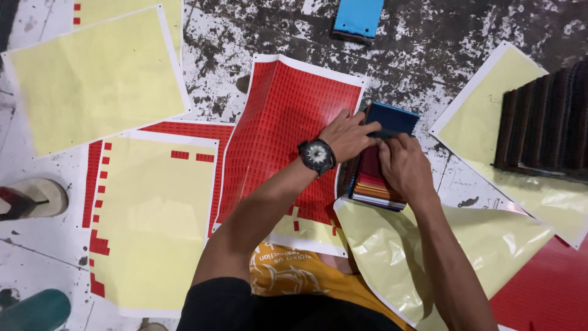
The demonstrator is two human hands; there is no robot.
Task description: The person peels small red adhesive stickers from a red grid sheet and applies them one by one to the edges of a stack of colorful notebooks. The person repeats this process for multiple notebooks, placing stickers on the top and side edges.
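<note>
A dark sleeve and orange cloth are seen nearest, with both forearms extended toward 12 o'clock over the floor. The left hand, with a wristwatch worn at the wrist, is laid palm-down with fingers pressed on a blue swatch atop a stack of coloured swatches. The right hand is curled, fingertips pinched on the same swatch; a red sticker sheet is noted at 9 o'clock of the stack.

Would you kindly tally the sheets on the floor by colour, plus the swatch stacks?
Yellow sheets: 5 (one at top left)
Red sticker sheets: 2 (one by the left hand)
Swatch stacks: 3 (one under the right hand)
Total: 10
</note>
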